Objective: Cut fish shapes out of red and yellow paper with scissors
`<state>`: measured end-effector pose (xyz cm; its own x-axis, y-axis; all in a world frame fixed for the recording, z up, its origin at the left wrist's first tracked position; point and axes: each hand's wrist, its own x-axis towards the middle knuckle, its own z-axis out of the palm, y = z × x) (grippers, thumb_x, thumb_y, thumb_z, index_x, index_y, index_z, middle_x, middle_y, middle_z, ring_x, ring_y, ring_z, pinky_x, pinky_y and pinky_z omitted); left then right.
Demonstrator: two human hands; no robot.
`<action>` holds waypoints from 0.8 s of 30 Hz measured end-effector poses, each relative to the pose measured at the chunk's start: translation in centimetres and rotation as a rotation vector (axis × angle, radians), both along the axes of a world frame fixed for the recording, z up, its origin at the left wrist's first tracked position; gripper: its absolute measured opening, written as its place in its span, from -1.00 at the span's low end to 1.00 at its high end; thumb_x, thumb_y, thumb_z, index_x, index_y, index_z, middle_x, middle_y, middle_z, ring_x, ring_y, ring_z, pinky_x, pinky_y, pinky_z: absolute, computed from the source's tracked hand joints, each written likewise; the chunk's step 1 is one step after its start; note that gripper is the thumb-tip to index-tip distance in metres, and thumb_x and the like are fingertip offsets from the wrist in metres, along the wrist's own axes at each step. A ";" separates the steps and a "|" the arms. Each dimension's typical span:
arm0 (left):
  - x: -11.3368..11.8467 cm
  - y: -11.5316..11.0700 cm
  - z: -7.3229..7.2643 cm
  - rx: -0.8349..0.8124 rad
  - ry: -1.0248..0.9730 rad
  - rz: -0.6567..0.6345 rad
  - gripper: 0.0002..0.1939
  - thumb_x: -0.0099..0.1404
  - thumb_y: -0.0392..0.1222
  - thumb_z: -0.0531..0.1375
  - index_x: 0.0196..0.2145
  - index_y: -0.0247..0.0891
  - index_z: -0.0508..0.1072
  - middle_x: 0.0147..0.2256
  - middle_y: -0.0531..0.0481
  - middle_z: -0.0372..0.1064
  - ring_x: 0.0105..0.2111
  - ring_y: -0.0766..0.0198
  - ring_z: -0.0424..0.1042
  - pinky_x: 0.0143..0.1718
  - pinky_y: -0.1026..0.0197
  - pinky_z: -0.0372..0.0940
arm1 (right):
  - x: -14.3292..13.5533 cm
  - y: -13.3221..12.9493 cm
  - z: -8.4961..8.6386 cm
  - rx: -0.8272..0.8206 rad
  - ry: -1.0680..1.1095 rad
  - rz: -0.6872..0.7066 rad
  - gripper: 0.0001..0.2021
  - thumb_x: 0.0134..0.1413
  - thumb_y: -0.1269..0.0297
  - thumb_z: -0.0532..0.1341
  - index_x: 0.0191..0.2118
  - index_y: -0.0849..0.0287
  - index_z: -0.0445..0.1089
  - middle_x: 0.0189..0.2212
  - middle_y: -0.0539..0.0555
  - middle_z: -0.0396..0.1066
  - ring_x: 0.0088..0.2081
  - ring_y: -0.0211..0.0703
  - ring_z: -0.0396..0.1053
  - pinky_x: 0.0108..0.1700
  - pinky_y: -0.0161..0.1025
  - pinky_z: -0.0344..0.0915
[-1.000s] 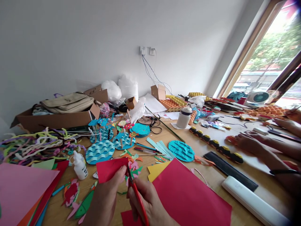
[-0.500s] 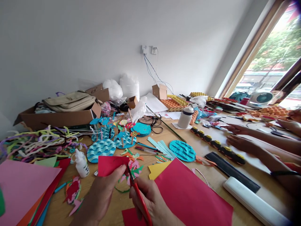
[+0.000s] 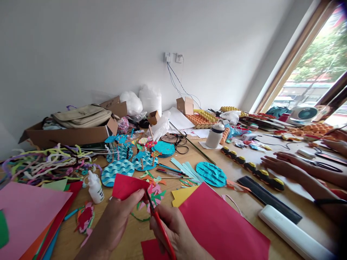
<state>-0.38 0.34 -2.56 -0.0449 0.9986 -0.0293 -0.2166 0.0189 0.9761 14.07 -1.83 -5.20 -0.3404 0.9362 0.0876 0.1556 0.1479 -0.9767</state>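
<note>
A small piece of red paper (image 3: 128,186) is pinched in my left hand (image 3: 120,213), with the thumb on top near its right corner. My right hand (image 3: 173,229) grips red-handled scissors (image 3: 162,229); their dark blades meet the paper's right edge beside my left thumb. How far the blades are apart is hard to make out. Under and beyond the hands lie pink and green paper scraps (image 3: 155,193). A large red sheet (image 3: 219,220) lies right of my right hand, partly over a yellow sheet (image 3: 183,195). Another red piece (image 3: 151,250) is below the scissors.
A glue bottle (image 3: 95,187), coloured sheets (image 3: 29,213) and pipe cleaners (image 3: 48,166) are at the left. Blue wavy discs (image 3: 118,172) stand mid-table. A white bottle (image 3: 214,136) is behind. At the right are another person's hands (image 3: 282,166) and a long white case (image 3: 290,229).
The red paper's left side has tilted upward in my left hand. The scissors stay at its right edge. The other person's hands have shifted, one drawing back to the right.
</note>
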 end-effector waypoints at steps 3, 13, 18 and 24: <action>0.1 -0.1 0.3 0.012 0.022 0.015 -0.89 0.01 -0.13 0.26 -0.57 -0.19 0.47 -0.55 0.14 0.44 -0.43 0.24 0.37 -0.34 0.25 0.31 | 0.0 0.0 0.2 -0.012 -0.017 -0.006 -0.63 0.05 0.04 0.10 -0.61 0.16 0.07 -0.70 -0.14 -0.16 -0.62 -0.39 -0.09 -0.61 -0.41 -0.15; 0.3 -0.5 2.0 -0.021 0.229 0.109 -0.90 -0.03 -0.12 0.24 -0.60 -0.16 0.46 -0.59 0.16 0.45 -0.47 0.25 0.42 -0.36 0.31 0.31 | 0.3 -0.3 -0.2 -0.123 0.102 0.113 -0.68 0.11 0.08 0.08 -0.54 0.19 0.14 -0.73 -0.14 0.04 -0.69 -0.42 0.04 -0.68 -0.49 -0.08; 0.1 -0.3 1.6 0.004 0.288 0.068 -0.94 -0.07 -0.18 0.24 -0.58 -0.18 0.50 -0.55 0.13 0.50 -0.43 0.20 0.46 -0.33 0.29 0.33 | 0.2 -0.4 0.2 -0.185 0.134 0.105 -0.66 0.08 0.03 0.10 -0.53 0.18 0.15 -0.75 -0.14 0.06 -0.71 -0.39 0.09 -0.70 -0.49 0.01; -0.1 -0.2 1.0 0.063 0.285 0.087 -0.95 -0.07 -0.18 0.24 -0.58 -0.17 0.50 -0.55 0.14 0.50 -0.43 0.20 0.45 -0.33 0.28 0.34 | 0.2 -0.4 1.0 -0.146 0.047 0.070 -0.63 0.09 0.03 0.07 -0.57 0.18 0.11 -0.74 -0.14 0.02 -0.70 -0.43 0.02 -0.68 -0.49 -0.04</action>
<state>-0.50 0.10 -1.61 -0.1282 0.9900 0.0585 0.0680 -0.0500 0.9964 14.24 -2.23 -4.22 -0.4038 0.9143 -0.0304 0.1038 0.0127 -0.9945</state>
